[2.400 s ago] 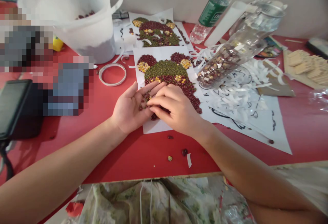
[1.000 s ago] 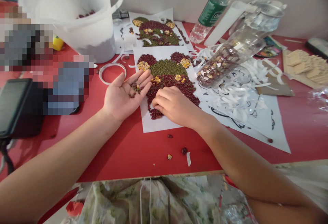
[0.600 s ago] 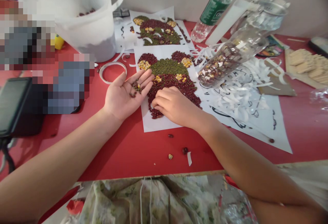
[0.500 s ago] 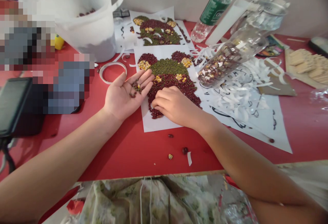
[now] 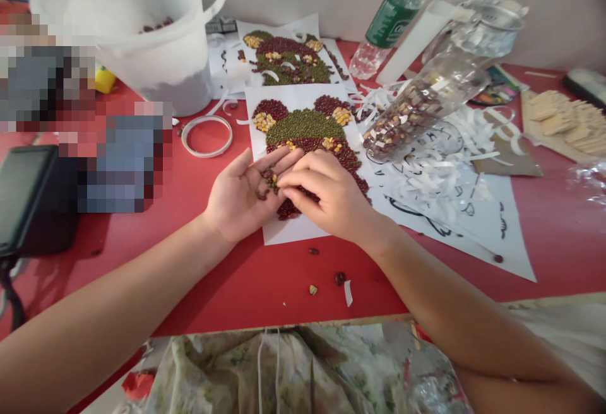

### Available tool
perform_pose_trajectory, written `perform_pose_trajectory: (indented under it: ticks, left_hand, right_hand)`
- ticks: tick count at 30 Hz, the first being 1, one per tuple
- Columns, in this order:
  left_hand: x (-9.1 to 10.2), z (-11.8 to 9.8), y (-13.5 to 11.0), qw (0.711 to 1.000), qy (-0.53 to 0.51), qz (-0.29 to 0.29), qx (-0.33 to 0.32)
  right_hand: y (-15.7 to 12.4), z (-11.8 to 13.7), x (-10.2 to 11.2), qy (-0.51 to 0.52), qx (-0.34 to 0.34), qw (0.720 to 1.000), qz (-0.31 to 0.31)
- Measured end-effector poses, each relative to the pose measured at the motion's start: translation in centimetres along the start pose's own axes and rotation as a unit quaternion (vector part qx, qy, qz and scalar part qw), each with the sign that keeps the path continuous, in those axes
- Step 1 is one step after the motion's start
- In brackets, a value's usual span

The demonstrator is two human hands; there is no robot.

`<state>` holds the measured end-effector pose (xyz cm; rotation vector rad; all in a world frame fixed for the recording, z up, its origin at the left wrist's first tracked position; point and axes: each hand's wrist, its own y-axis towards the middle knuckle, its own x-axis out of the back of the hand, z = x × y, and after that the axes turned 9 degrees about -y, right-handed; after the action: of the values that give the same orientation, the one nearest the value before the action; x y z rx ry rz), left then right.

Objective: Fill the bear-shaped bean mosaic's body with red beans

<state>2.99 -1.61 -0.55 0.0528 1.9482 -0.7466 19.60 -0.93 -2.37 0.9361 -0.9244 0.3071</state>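
Observation:
My left hand (image 5: 239, 202) lies palm up with its fingers stretched out, holding a small heap of mixed beans (image 5: 269, 185), dark red and green with a bit of yellow. The thumb and fingers of my right hand (image 5: 326, 193) are pinched together at the edge of this heap; what is between the fingertips is too small to make out. Both hands are over the lower left of a white sheet carrying a bean picture (image 5: 307, 127): red ears, a green band, yellow corn kernels and a dark red lower part, partly hidden by my hands.
A white bucket (image 5: 156, 73) stands at the back left, near a tape ring (image 5: 207, 137). A second bean picture (image 5: 288, 60) lies behind. To the right are a tilted bottle of beans (image 5: 407, 117), paper strips (image 5: 440, 180) and wooden sticks (image 5: 563, 117). Loose beans (image 5: 339, 278) dot the red table's front.
My right hand has lifted from the bean picture toward my left palm. My left hand has shifted slightly right and nearer to me, and the fingertips now meet at the beans.

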Motion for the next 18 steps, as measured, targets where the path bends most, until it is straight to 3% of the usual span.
perform_pose_trajectory:
  ticks: [5, 13, 18]
  left_hand:
    - [0.2, 0.3, -0.1, 0.999, -0.011, 0.015, 0.033]
    - [0.1, 0.4, -0.4, 0.997, 0.004, 0.048, 0.058]
    - [0.1, 0.6, -0.4, 0.998, 0.004, 0.040, 0.056]
  right_hand:
    - [0.1, 0.6, -0.6, -0.027, 0.013, 0.999, 0.030]
    - [0.6, 1.2, -0.1, 0.021, -0.049, 0.991, 0.121]
    - [0.7, 1.5, 0.0, 0.023, -0.055, 0.989, 0.132]
